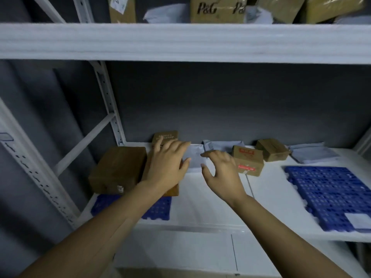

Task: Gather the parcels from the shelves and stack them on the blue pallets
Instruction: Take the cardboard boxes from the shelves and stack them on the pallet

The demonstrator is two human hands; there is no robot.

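On the white shelf (210, 197), a large brown box (118, 167) sits on a blue pallet (158, 209) at the left. My left hand (168, 163) lies flat, fingers spread, over a flatter brown parcel (165, 137) beside that box. My right hand (220, 171) hovers open with curled fingers just in front of a grey mailer bag (194, 155). A small box with red print (248, 160) stands right of my right hand, another small brown box (272, 149) behind it. A second blue pallet (329, 195) lies at the right.
More grey mailer bags (313, 153) lie at the back right of the shelf. The upper shelf (180, 41) carries cardboard boxes, one printed P&G (216, 10). White metal uprights (108, 101) frame the left side. A white label (358, 219) rests on the right pallet.
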